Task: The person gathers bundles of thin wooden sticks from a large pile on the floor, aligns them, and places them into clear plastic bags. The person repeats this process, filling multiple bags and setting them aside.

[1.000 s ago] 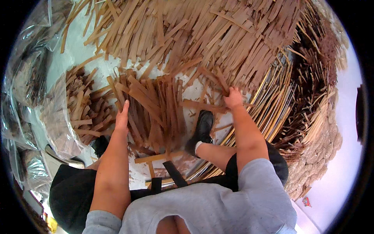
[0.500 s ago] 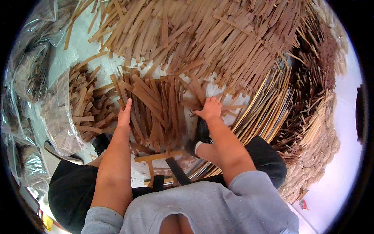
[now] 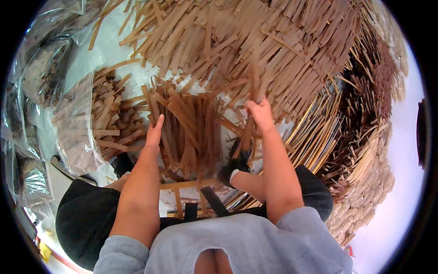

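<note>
Before me stands a loose bundle of flat brown strips (image 3: 191, 130), its pieces mostly running away from me and some crossing on top. My left hand (image 3: 156, 132) lies along the bundle's left side with a finger or thumb stretched out; the rest of its fingers are hard to see. To the right of the bundle, my right hand (image 3: 260, 113) is closed round a few brown strips (image 3: 247, 132), which stick out above and below the fist and are partly blurred.
A wide layer of similar strips (image 3: 292, 50) spreads across the far side. Clear plastic bags (image 3: 75, 132) with more strips stand at left. Thin sticks (image 3: 315, 132) and dark stalks (image 3: 360, 100) pile up at right. A light wooden frame (image 3: 180, 185) lies near my feet.
My right hand has moved up and to the right, away from the bundle, with strips in it. The left hand keeps its place at the bundle's side; the whole view has shifted slightly.
</note>
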Tool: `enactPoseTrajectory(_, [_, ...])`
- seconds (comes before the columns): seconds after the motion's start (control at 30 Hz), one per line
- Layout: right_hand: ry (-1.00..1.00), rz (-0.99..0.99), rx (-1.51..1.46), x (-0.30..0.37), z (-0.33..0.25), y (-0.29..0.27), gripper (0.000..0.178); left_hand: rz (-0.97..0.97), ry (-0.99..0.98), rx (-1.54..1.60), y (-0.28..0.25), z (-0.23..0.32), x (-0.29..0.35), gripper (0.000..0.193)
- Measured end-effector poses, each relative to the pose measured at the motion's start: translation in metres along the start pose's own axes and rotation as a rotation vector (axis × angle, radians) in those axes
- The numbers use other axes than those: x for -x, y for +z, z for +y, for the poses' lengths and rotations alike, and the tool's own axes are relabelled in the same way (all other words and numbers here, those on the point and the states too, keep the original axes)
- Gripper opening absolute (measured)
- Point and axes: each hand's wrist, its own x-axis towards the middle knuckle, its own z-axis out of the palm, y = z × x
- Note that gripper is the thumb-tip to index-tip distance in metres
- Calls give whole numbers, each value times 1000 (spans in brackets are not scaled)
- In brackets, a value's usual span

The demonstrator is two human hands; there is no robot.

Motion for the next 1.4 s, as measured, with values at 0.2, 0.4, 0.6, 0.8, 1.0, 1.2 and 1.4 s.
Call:
enactPoseTrajectory(0.2, [-206, -193, 178, 83, -36, 123, 54, -95, 136, 55, -4, -16, -29, 101])
enactPoseTrajectory(0.4, [-258, -206, 451, 87, 37, 137, 67, -3, 72, 55, -1, -12, -19, 82])
enactPoseTrajectory(0.6, [-333, 218, 812, 41, 106, 57, 52, -134, 78, 187, 1, -8, -13, 86])
enactPoseTrajectory(0.8, [-74, -48, 600, 27, 123, 22, 41, -130, 57, 191, -2, -5, -5, 95])
enactPoseTrajectory(1.0, [-106, -23, 262, 6, 73, 51, 43, -98, -59, 404, -2, 19, 25, 96])
enactPoseTrajectory(1.2, [219, -35, 333, 54, 105, 153, 72, -450, -3, 660, 11, 1, 8, 86])
enactPoseTrajectory(1.4, [260, -183, 89, 27, 118, 124, 66, 71, 709, -441, 51, 4, 53, 65])
